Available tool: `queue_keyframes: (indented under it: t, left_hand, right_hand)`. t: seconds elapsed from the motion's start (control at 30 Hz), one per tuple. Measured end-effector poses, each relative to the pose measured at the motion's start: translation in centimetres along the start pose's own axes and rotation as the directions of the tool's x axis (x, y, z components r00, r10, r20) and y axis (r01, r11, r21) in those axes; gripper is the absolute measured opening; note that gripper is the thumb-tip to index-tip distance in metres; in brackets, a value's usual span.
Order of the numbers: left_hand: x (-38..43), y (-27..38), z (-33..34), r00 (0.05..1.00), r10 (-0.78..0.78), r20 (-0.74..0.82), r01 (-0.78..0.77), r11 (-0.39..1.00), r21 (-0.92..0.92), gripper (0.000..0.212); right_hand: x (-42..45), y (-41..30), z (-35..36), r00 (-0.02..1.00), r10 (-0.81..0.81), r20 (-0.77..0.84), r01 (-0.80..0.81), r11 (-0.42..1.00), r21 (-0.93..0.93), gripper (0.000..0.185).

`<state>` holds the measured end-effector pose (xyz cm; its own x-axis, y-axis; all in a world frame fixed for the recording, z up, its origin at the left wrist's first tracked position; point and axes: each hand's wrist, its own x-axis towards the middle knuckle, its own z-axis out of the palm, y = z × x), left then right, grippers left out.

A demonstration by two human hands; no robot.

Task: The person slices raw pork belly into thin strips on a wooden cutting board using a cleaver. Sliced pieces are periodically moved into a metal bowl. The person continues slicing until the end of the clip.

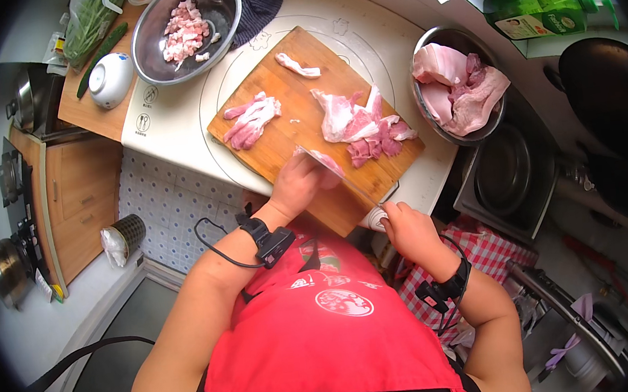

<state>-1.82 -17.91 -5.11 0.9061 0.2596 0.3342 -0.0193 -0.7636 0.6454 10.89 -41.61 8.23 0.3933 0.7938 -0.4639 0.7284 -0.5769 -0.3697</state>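
Observation:
My right hand (407,226) is closed on the handle of a kitchen knife (346,180), whose blade reaches left across the near part of a wooden cutting board (286,142). My left hand (297,183) presses on a piece of raw meat (327,163) beside the blade; its fingertips are partly hidden. Farther up the board lie thin meat slices (363,123). At the board's left is a bunch of meat strips (251,120), and a single pale strip (298,65) rests near the far corner.
A metal bowl (230,34) with diced meat stands at the far left, beside an upturned white bowl (110,80) and a cucumber (102,59). Large meat pieces (440,65) fill another metal bowl (423,107) at the right. A dark pan (500,161) sits beyond the counter's right edge.

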Motion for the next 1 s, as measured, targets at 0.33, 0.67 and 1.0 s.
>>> queue_keyframes:
  t: [0.33, 0.67, 1.0]
  left_hand:
    - [0.4, 0.2, -0.5, 0.998, 0.068, -0.019, -0.068, 0.997, -0.042, 0.025]
    - [-0.4, 1.2, -1.6, 0.998, 0.048, -0.034, -0.048, 0.999, 0.021, 0.025]
    - [0.0, 1.0, -1.6, 0.987, 0.027, -0.158, -0.025, 1.000, 0.015, 0.016]
  right_hand:
    - [5.6, -0.6, 2.5, 0.995, -0.066, -0.080, 0.070, 0.997, 0.046, 0.016]
    - [1.0, 1.0, 1.2, 0.991, 0.028, -0.128, -0.018, 0.996, 0.083, 0.021]
    - [1.0, -1.2, -0.4, 0.998, -0.048, -0.045, 0.047, 0.999, -0.010, 0.019]
